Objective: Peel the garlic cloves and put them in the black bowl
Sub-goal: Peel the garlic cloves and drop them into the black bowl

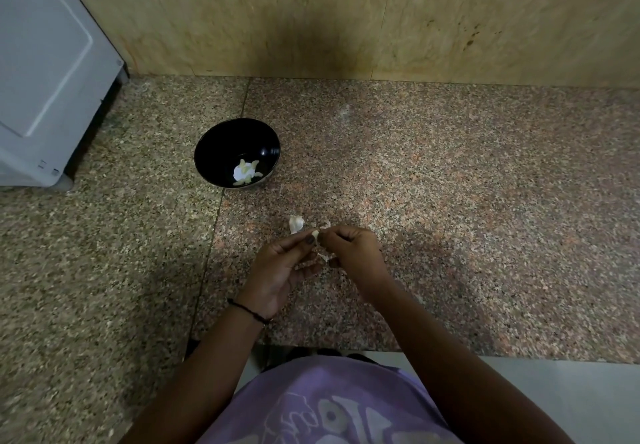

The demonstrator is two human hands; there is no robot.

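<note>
In my judgement the task is partly done. The black bowl (221, 146) stands on the granite counter (450, 201), beyond the hands and to their left, well apart from them. Some peeled cloves (246, 172) lie already at its bottom; the exact number I cannot tell. One unpeeled clove (296, 224) lies on the counter just beyond the fingertips of the left hand, so it is not yet done. Small bits of papery skin (325, 225) lie near it, just beyond the right hand, and one more bit shows lower down, between the two hands.

The clove in work (315, 234) is between the two hands, held above the counter. The left hand (277, 267) has its fingers curled and pinches this clove between thumb and fingertips. The right hand (353, 253) is curled too, and its fingertips meet the same clove from the other side. It seems to pull at the skin, though the pinch itself is too small to see clearly. Neither hand touches the bowl. How much skin is on this clove I cannot tell.

What is left, as I judge it: to finish this clove, to carry it to the bowl, and then to peel the one on the counter.
</note>
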